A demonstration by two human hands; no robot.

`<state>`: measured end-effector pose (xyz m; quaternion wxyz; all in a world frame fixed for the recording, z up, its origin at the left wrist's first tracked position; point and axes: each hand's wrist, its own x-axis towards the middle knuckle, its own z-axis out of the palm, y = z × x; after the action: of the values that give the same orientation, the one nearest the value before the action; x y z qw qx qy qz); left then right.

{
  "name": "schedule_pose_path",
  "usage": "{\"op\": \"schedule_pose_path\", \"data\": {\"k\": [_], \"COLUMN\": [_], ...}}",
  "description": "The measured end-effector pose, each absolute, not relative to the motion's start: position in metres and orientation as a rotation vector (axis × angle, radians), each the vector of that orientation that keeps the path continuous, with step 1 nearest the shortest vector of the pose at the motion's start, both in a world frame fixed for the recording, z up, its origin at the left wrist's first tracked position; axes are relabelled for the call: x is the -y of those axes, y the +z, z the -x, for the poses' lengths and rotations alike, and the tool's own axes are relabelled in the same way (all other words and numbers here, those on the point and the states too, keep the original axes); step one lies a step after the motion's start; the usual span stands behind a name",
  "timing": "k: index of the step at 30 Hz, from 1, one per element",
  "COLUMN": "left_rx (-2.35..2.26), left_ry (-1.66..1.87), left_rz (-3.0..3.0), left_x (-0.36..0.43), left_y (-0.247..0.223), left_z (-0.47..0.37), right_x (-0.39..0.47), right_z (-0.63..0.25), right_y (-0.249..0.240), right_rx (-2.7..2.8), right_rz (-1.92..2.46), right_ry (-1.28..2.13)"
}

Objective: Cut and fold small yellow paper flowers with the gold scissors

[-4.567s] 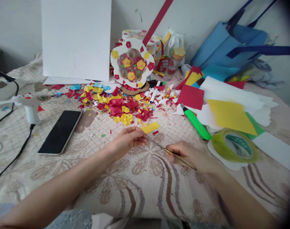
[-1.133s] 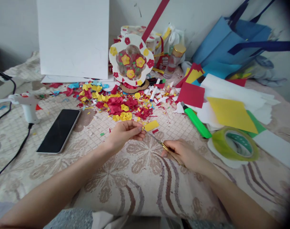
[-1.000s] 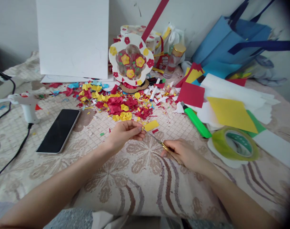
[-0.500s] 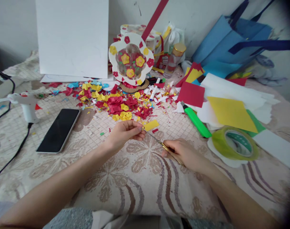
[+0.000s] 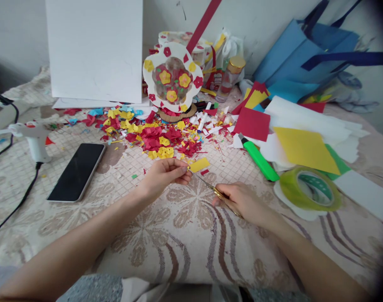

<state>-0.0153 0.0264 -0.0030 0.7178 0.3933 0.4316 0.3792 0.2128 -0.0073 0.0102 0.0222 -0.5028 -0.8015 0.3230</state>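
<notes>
My left hand [image 5: 170, 171] is closed in a pinch, with a small yellow paper piece [image 5: 188, 168] showing at the fingertips. Gold-handled scissors [image 5: 217, 193] are held in my right hand [image 5: 238, 200], their thin blades pointing up and left to that piece. Most of the piece is hidden by my fingers, and I cannot tell whether the blades are cutting it. Just beyond the fingertips is a yellow paper strip [image 5: 199, 165]. A tiny red scrap [image 5: 204, 172] lies beside the strip on the patterned tablecloth [image 5: 191, 235].
Behind my hands lie red and yellow paper flowers [image 5: 153, 138] and scraps. A flower-shaped lantern [image 5: 173, 77] stands beyond them. Phone [image 5: 77, 172] and glue gun [image 5: 34, 140] are left; green cutter [image 5: 260, 160], tape roll [image 5: 311, 188] and paper sheets [image 5: 307, 149] are right.
Hardly anything differs. The small yellow piece at my left fingertips and the scissors have shifted very slightly; both hands keep their grip.
</notes>
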Motion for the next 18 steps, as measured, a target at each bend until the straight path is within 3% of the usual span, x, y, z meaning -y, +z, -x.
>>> {"op": "schedule_pose_path", "data": {"k": [5,18], "left_rx": [-0.952,-0.941], "left_ry": [0.856,0.813], "left_rz": [-0.87,-0.903], "left_x": [-0.0271,-0.0265], "left_y": [-0.0017,-0.0003], "left_z": [0.0163,0.0179], "right_x": [0.0071,0.0081], "right_z": [-0.2125,-0.2159], "right_y": [0.0089,0.0134], "right_rx": [2.464,2.368], "right_rz": [1.595,1.443], "right_ry": [0.965,1.289]}}
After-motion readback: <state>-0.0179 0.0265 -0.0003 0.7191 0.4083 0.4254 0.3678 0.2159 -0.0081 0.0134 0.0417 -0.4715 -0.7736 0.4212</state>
